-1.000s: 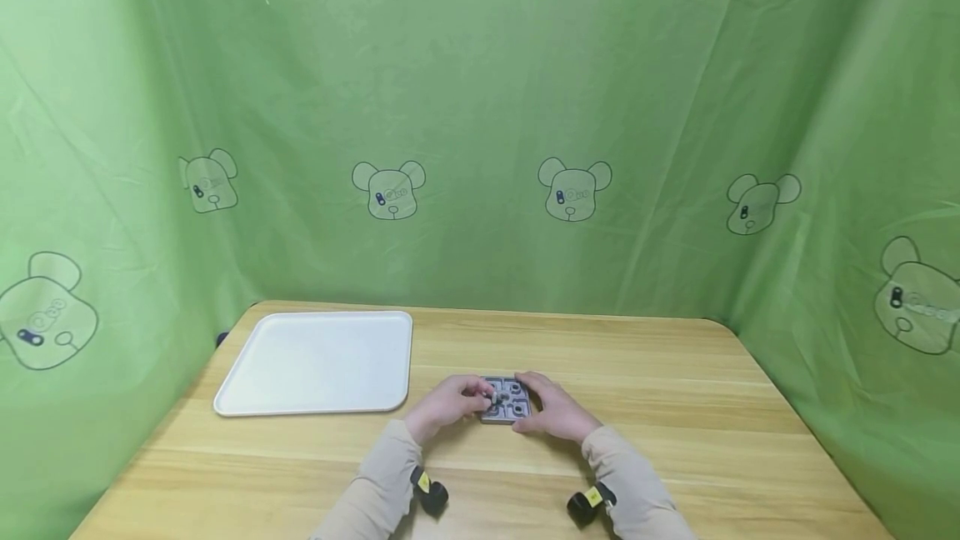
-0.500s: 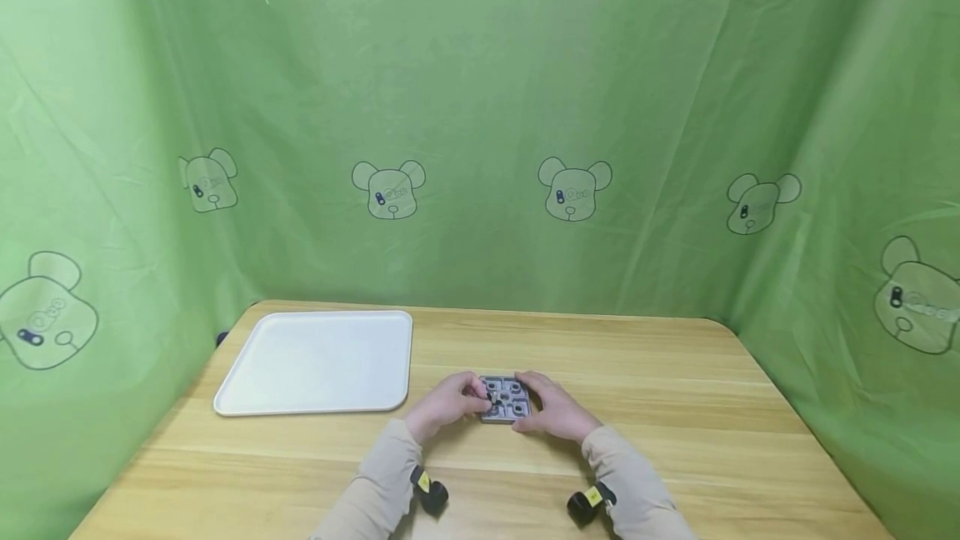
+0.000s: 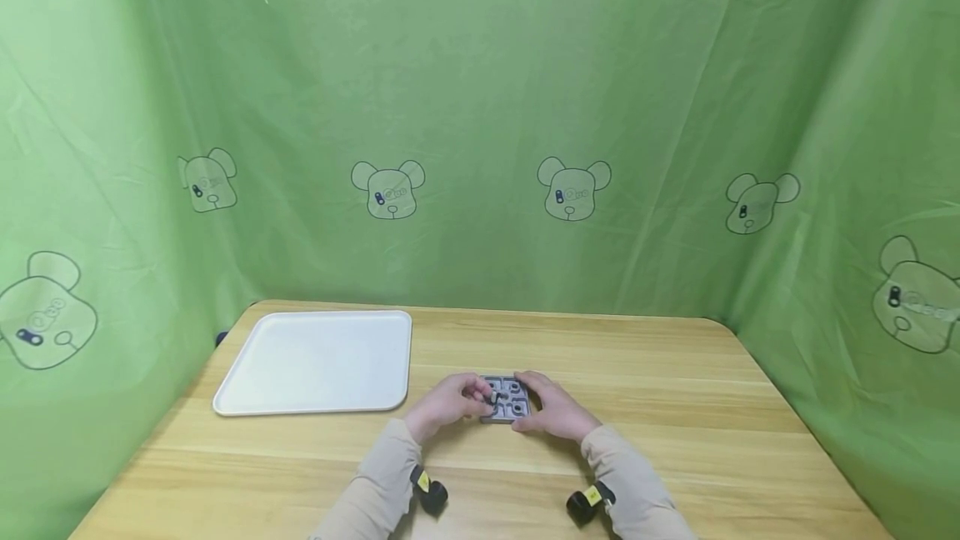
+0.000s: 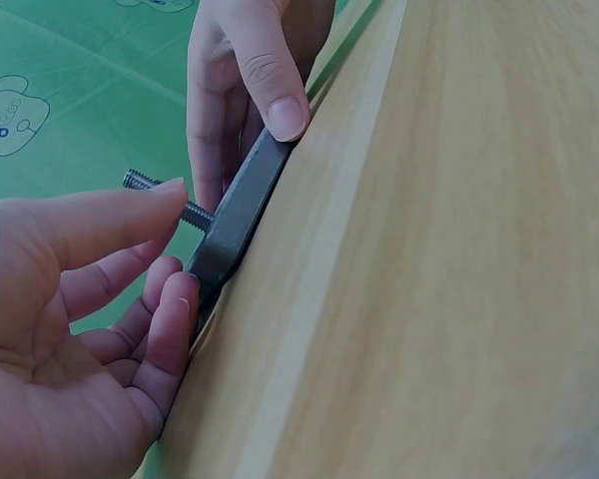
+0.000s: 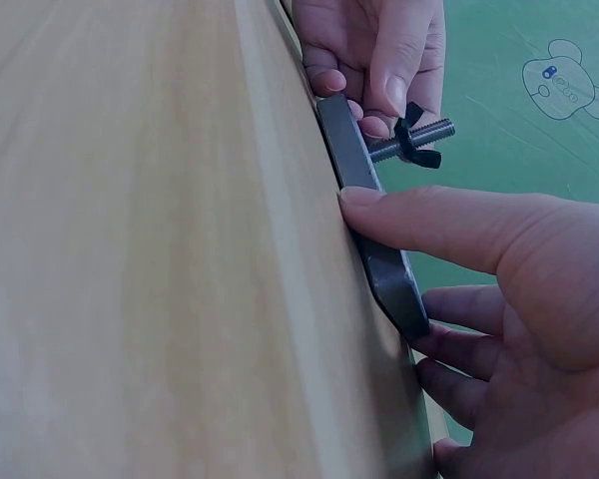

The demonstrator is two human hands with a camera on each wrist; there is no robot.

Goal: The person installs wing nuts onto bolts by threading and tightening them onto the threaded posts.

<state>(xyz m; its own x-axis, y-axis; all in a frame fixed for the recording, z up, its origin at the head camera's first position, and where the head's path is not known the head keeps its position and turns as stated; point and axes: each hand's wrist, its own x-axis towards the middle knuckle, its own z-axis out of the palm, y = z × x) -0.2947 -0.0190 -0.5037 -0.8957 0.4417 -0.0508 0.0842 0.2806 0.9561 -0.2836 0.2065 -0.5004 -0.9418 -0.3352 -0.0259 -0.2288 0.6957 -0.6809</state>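
The metal plate (image 4: 242, 212) is lying on the desk (image 3: 645, 373), and the fingers of the left hand (image 3: 450, 398) are pinching the wing nut (image 5: 411, 140) on its bolt (image 5: 439, 131). At the plate's right side, the fingers of the right hand (image 3: 558, 412) are gripping it; for good turning, they should probably be holding firm, with the nut sitting level.

Wing nut (image 5: 409, 146) on bolt (image 5: 439, 130)

I see the grey square plate (image 4: 238, 215) flat on the table (image 3: 660, 390), grooved face up, right hand (image 3: 557, 410) gripping its edges. Threaded bolt stands up from it. Black wing nut sits partway along, left hand (image 3: 448, 401) pinching it.
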